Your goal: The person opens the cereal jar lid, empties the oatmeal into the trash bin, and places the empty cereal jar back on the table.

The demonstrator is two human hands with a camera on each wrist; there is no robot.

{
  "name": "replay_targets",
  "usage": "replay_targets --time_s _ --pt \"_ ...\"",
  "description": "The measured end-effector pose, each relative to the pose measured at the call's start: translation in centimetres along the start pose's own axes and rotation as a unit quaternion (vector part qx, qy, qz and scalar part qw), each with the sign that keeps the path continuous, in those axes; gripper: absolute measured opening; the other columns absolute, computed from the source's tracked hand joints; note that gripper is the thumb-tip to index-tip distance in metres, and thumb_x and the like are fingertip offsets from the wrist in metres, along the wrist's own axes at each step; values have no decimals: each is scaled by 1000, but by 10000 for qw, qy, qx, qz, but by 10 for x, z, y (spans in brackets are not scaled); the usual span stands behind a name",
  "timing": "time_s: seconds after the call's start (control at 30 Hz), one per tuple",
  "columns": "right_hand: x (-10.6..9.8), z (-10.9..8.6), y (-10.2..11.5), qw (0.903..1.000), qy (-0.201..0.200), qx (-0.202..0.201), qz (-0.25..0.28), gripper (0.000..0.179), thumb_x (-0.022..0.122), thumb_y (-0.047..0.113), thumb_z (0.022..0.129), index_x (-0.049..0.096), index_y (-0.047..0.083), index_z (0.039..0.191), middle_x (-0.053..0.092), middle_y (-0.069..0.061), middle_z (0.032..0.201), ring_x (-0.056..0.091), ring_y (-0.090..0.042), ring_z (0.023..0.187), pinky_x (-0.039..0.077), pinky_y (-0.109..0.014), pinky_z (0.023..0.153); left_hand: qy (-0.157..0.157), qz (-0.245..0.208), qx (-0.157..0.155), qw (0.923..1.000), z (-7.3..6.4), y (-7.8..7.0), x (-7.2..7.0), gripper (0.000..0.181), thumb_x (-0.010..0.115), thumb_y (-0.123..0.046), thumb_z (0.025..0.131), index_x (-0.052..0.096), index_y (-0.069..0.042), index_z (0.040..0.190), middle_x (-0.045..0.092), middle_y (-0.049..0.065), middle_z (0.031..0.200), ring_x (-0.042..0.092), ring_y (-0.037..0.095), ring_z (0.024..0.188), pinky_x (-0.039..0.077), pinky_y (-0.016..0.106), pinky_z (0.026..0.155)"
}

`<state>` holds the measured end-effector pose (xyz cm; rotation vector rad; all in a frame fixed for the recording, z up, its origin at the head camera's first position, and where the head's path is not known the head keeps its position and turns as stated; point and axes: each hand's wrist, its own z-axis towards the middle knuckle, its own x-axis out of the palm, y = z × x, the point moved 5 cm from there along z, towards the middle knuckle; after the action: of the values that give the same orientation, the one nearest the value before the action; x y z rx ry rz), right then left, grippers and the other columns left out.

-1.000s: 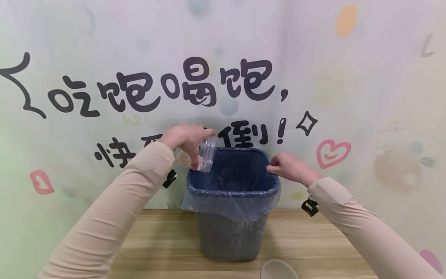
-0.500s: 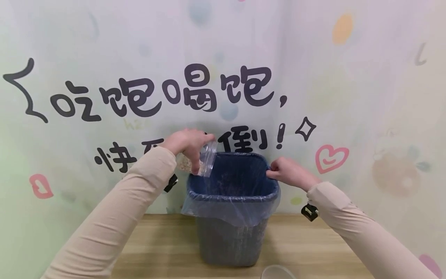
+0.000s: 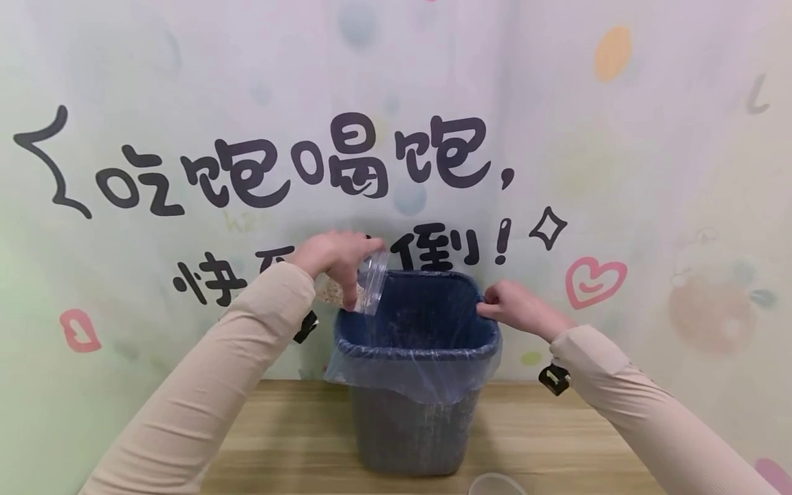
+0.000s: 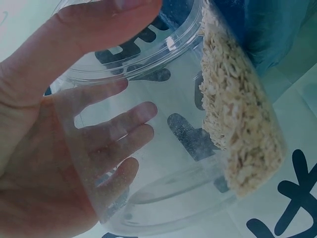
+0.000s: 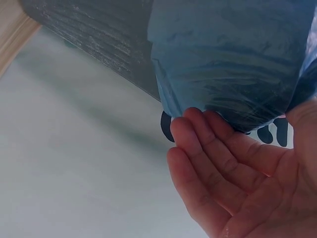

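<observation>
In the head view my left hand grips a clear plastic jar on its side, its mouth over the left rim of the trash bin. The left wrist view shows pale rolled oats heaped along the jar's lower side, with fingers and thumb spread around the wall. A thin blue bag lines the bin and folds over its rim. My right hand holds the bin's right rim, its thumb at the edge. Its other fingers curve outside against the folded bag in the right wrist view.
The bin stands on a wood-grain table against a pale printed wall with large black characters. A round translucent lid-like piece lies at the front, cut off by the frame's lower edge.
The head view has shifted slightly, so the scene sits a little lower. Both hands keep their holds, and the jar stays tilted at the bin's left rim.
</observation>
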<state>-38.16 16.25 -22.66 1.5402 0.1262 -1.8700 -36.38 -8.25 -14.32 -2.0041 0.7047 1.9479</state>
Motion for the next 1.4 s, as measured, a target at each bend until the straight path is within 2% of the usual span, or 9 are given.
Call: replay_targets --time_s 0.27,0.43,0.73,1.07,1.23,1.4 --pt "2 0 -2 10000 30 72 -28 35 58 10 88 44 12 56 31 7 53 32 -9 47 28 -26 50 79 29 5 10000 1 -2 1 91 92 -19 58 45 -17 136 57 10 117 53 27 101 47 43 87" --pt "0 -1 0 10000 -66 46 -33 35 57 9 87 42 13 56 31 7 53 30 -9 48 27 -26 50 -34 83 -30 10000 -1 -1 0 91 92 -19 57 46 -17 136 57 10 115 53 28 101 47 44 88" --pt "-2 -4 1 9999 -141 11 -23 35 57 8 86 40 14 55 30 7 53 30 -9 48 27 -26 50 -113 173 94 9997 -2 -5 -2 91 93 -19 56 47 -14 135 58 10 112 54 27 97 47 42 86" --pt "-2 -3 0 9996 -206 41 -167 36 57 8 84 37 16 55 28 8 52 27 -8 48 26 -26 51 48 794 10 9968 4 -11 -2 94 92 -26 57 44 -12 137 56 11 115 52 30 107 43 44 94" --pt "1 -3 1 9998 -145 7 -110 35 57 9 84 39 15 55 29 9 52 29 -8 48 26 -26 51 75 634 11 9980 1 -9 2 94 92 -24 57 44 -12 137 56 10 112 53 29 103 43 43 92" --pt "0 -3 2 9999 -160 46 -46 36 56 8 84 35 16 55 27 8 53 26 -8 48 24 -26 50 -42 233 76 9997 1 -4 2 95 92 -18 57 44 -12 139 57 10 113 53 27 101 45 43 89"
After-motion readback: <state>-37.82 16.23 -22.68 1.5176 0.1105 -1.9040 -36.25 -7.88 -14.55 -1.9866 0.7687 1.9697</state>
